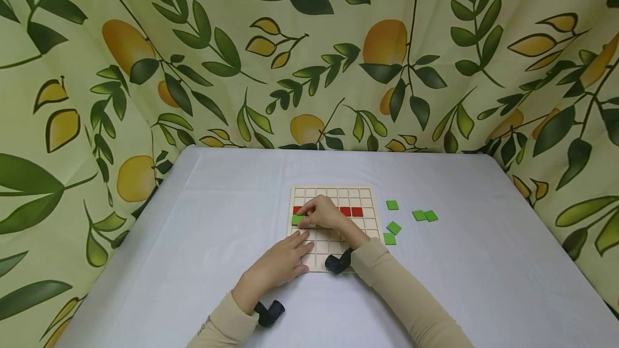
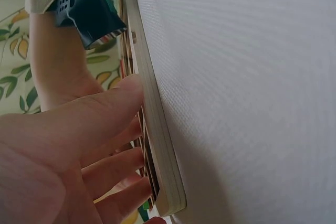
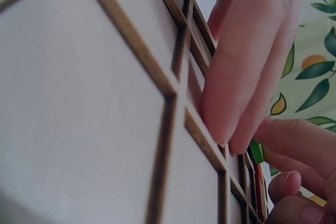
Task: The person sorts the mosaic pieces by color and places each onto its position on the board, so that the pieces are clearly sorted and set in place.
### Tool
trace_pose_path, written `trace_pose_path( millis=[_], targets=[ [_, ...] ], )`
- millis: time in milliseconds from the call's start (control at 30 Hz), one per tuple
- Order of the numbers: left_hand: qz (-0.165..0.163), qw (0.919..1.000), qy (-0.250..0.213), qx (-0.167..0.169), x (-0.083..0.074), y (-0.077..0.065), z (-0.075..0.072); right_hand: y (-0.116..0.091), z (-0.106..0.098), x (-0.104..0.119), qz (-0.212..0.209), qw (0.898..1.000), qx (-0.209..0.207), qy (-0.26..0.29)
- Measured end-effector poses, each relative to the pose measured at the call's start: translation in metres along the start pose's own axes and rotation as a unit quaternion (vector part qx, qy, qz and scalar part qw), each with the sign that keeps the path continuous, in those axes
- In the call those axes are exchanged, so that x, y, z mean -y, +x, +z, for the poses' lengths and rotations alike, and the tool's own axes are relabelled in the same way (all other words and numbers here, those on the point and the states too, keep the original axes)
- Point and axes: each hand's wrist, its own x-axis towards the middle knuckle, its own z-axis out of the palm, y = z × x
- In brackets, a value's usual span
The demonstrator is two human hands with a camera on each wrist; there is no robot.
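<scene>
The left hand (image 1: pixel 280 263) rests spread, relaxed fingers on the gridded wooden board (image 1: pixel 359 194); the right hand (image 1: pixel 322 214) bends over 1 green tile (image 1: pixel 296 220), pinch unclear.

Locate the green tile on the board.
In the head view, the green tile is at the left edge of the board, just below a red tile and by the right hand.

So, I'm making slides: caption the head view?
Two hands at a gridded board with red tiles and a green tile, loose green tiles at right.
</scene>
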Motion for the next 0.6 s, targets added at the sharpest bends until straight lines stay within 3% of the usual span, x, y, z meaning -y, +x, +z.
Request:
trace_pose_path(
  millis=[600],
  targets=[
    [0.0, 1.0, 0.008, 0.002, -0.0008, 0.0, -0.0001, -0.0048, -0.003, 0.003, 0.001, 1.0, -0.001, -0.003]
  ],
)
